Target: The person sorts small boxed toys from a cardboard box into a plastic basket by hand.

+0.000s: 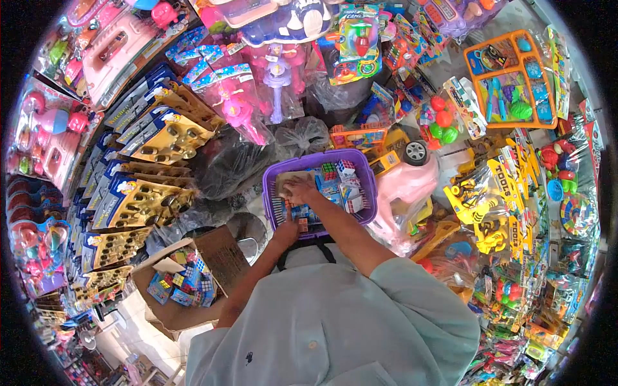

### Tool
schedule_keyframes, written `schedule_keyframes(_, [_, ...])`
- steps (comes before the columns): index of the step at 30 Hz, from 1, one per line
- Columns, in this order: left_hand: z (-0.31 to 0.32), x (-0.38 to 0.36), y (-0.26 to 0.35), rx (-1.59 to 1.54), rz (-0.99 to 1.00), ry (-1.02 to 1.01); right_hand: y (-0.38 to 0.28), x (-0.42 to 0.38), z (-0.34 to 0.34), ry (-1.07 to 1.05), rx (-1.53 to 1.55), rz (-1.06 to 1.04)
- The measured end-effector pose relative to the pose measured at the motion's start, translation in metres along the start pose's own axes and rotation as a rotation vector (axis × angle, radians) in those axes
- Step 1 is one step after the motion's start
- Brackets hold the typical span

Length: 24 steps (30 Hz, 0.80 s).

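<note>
A purple basket (367,168) sits in front of the person, packed with small boxed puzzle cubes (339,170); the right hand (299,188) reaches deep into it, fingers curled down onto a flat tan piece on the basket's left side, though whether it grips or only presses I cannot tell; the left hand (286,232) rests at the near rim, closed around a small boxed cube at the basket's edge. Just beside the basket on the right stands a pink ride-on toy car (402,186), touching or nearly touching its wall; behind the basket lie dark plastic bags (235,161), crowding its far side. To the lower left an open cardboard box (219,254) holds more packaged cubes (183,280), near the left arm. Carded toy sets in blue and yellow (161,138) fan out along the left; yellow tool-set packs (502,193) hang on the right; an orange tray set (508,77) sits higher up on that side. The room is a toy stall, walled with goods on every side; a strip of pale tiled floor (132,325) shows at the lower left. Open room is scant; only the space above the basket and the gap over the cardboard box are free.
</note>
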State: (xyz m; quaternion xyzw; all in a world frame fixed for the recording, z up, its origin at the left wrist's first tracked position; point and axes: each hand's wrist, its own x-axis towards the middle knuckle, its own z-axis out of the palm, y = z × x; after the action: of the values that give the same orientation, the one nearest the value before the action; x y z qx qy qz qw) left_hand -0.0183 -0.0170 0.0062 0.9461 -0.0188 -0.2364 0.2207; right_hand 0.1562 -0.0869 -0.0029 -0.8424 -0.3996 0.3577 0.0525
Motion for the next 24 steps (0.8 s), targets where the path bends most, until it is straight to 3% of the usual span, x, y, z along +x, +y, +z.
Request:
schedule_keyframes(3, [-0.021,0.003,0.015,-0.018,-0.061,-0.034,-0.005,-0.009,0.006,0.042,-0.012,0.002])
schedule_keyframes(4, [-0.019,0.006,0.013,-0.016,-0.050,-0.034,-0.008,-0.023,0.006,0.156,-0.072,-0.050])
schedule_keyframes(6, [-0.013,0.013,0.009,-0.047,0.100,0.019,-0.009,-0.051,0.018,0.269,-0.138,-0.089])
schedule_keyframes(8, [-0.006,0.017,0.006,-0.006,0.116,0.004,0.000,-0.080,0.051,0.614,0.010,-0.219])
schedule_keyframes(9, [-0.001,0.020,0.002,0.043,0.121,-0.011,0.001,-0.103,0.059,0.617,0.069,-0.204])
schedule_keyframes(10, [0.014,0.023,-0.011,-0.033,0.287,0.080,0.003,-0.127,0.064,0.621,0.127,-0.190])
schedule_keyframes(11, [0.017,0.025,-0.012,-0.038,0.299,0.089,0.008,-0.150,0.065,0.512,0.169,-0.138])
schedule_keyframes(13, [0.021,0.031,-0.012,-0.109,-0.025,-0.148,0.017,-0.188,0.058,0.410,0.200,-0.074])
schedule_keyframes(15, [0.027,0.039,-0.014,-0.082,0.035,-0.126,0.019,-0.214,0.051,0.357,0.101,0.095])
schedule_keyframes(18, [0.003,0.034,0.005,0.066,0.151,-0.152,0.026,-0.216,0.060,0.503,0.043,0.070])
schedule_keyframes(20, [-0.008,0.032,0.018,0.133,0.009,-0.101,0.027,-0.203,0.078,0.573,0.046,0.129])
schedule_keyframes(24, [0.014,0.036,-0.003,0.121,0.080,0.008,0.023,-0.197,0.081,0.616,0.069,0.212])
